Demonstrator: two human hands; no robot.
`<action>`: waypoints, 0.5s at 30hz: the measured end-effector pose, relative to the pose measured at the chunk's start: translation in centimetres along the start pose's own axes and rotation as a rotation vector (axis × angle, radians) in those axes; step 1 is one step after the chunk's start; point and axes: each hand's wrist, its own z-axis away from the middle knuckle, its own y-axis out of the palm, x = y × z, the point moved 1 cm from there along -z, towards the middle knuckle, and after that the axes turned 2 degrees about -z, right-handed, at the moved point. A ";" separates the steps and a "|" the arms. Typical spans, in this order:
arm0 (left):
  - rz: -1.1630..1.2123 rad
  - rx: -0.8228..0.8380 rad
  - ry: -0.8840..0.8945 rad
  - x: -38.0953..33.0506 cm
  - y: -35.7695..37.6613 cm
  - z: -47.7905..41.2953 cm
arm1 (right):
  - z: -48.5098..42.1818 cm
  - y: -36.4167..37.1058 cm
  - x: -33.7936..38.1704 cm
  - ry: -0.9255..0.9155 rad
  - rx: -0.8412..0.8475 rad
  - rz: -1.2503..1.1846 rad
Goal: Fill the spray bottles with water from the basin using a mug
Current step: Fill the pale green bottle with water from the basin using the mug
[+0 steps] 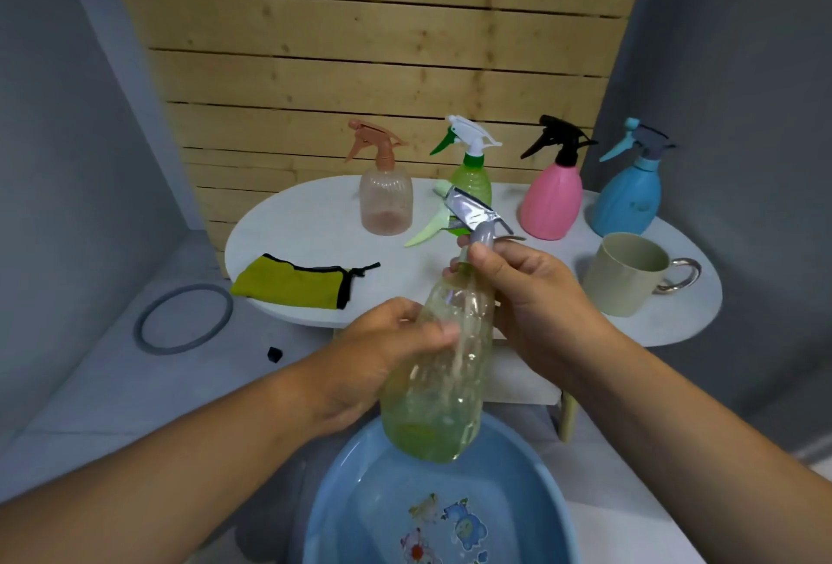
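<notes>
Left of centre, our left hand (382,356) wraps the body of the clear bottle (445,383), tilted above the blue basin (342,496) at the bottom edge. Our right hand (535,306) pinches the collar under the spray head (472,214). We judge this is a twist of the head: hold the body still and turn only the collar, over the basin. The mug (630,275) stands on the counter (315,221), far right.

Bare forearms (202,451); bare left hand (382,356) and right hand (535,293).
</notes>
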 end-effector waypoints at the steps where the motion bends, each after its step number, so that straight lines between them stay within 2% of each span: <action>1: 0.057 0.051 -0.024 0.0 -0.2 0.0 | 0.0 -0.2 0.0 0.009 -0.006 0.005; 3: 0.103 0.144 -0.067 0.2 -0.1 0.1 | 0.0 -0.3 -0.3 0.025 -0.011 0.034; 5: -0.009 0.190 -0.042 0.4 0.3 0.2 | 0.0 -0.1 -0.5 0.031 -0.002 0.058; 8: -0.227 0.071 0.034 0.7 0.3 -0.2 | -0.2 0.1 -0.6 0.035 0.021 0.076; 10: -0.154 0.037 0.029 0.9 -0.2 -0.4 | -0.3 0.0 -0.6 0.044 0.050 0.081; 12: -0.043 0.071 -0.006 0.9 -0.5 -0.3 | -0.3 -0.1 -0.7 0.055 0.074 0.079; 15: -0.049 0.122 -0.010 1.0 -0.3 -0.1 | -0.3 -0.2 -0.8 0.063 0.106 0.050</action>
